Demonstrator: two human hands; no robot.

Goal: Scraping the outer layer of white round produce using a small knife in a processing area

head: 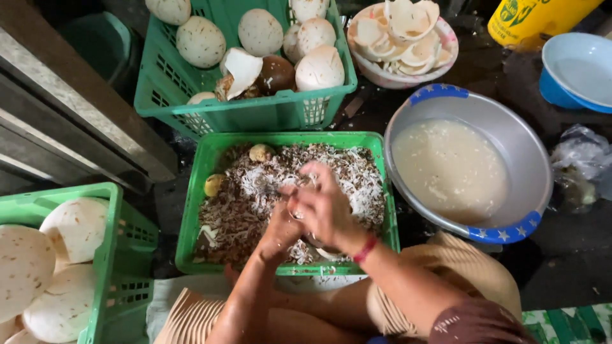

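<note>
Both hands, L (279,230) & R (326,207), fingers clamped on coconut piece (299,213) over green crate (210,159).

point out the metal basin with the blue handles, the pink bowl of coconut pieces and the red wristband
metal basin (526,151), head view, on its bare inner wall at the right
pink bowl (382,76), head view, on its lower left rim
red wristband (364,250), head view, on the band across the right wrist

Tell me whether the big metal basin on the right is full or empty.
Partly full: the metal basin holds cloudy white liquid well below its rim.
</note>
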